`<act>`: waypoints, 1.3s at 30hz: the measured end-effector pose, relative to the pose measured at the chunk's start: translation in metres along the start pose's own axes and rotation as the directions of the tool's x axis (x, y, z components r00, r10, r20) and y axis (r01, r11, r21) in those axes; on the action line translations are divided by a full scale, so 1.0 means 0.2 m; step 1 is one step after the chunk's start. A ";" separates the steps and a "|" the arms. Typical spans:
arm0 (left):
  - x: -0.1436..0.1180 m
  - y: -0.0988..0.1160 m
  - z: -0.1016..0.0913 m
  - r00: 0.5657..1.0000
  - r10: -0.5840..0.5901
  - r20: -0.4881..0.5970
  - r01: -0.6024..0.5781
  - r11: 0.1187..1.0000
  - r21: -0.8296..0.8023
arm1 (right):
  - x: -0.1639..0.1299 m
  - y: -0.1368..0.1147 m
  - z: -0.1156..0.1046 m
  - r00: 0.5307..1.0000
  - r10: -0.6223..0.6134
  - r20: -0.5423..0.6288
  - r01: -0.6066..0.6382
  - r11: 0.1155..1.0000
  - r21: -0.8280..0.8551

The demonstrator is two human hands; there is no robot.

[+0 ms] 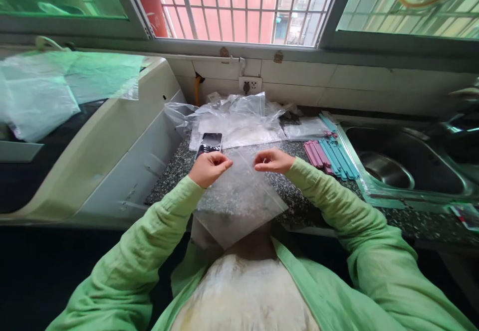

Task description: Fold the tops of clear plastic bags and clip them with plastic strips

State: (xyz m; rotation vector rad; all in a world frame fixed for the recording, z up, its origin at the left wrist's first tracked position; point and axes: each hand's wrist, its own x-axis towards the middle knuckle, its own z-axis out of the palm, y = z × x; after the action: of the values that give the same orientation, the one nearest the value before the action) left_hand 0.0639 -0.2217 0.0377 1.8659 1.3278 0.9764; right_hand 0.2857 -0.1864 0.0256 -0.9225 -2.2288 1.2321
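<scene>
My left hand (211,167) hovers over the near part of the counter, its thumb and fingers pinched together. Facing it, my right hand (274,161) is curled with thumb and fingertips close together. Whatever either pinch holds is too thin or clear to make out. Below both hands, clear flat plastic bags (239,196) overlap and hang over the counter's front edge toward my body. A phone (210,142) lies just behind my left hand. Pink strips (317,154) and teal strips (338,159) lie in bundles to the right of my right hand.
A heap of clear plastic bags (239,116) covers the back of the speckled counter (164,176). At right is a sink (430,156) with a metal bowl (387,169). A pale appliance (127,136) bounds the left side, with more plastic (41,86) on top. A wall socket (250,84) is behind.
</scene>
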 end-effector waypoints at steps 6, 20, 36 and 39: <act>-0.12 0.01 -0.11 0.983 -0.104 -0.153 0.098 0.994 -0.048 | -0.07 -0.05 0.06 0.982 0.005 0.190 0.015 0.994 -0.105; -0.42 -0.03 -0.35 0.979 -0.187 -0.076 0.182 0.981 -0.062 | 0.09 -0.20 0.29 0.936 -0.234 0.261 0.311 0.898 -0.312; -0.53 -0.11 -0.46 0.970 -0.088 -0.226 0.108 0.991 0.080 | 0.16 -0.22 0.40 0.932 -0.234 0.277 0.331 0.861 -0.386; -0.55 -0.12 -0.49 0.959 -0.122 -0.255 0.142 0.988 0.063 | 0.13 -0.20 0.38 0.945 -0.215 0.246 0.301 0.867 -0.397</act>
State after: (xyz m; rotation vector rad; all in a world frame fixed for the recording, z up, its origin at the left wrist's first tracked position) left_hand -0.0546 -0.3114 0.0458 1.7279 1.6408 1.1311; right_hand 0.2061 -0.2265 0.0226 -0.6334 -2.7433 0.7432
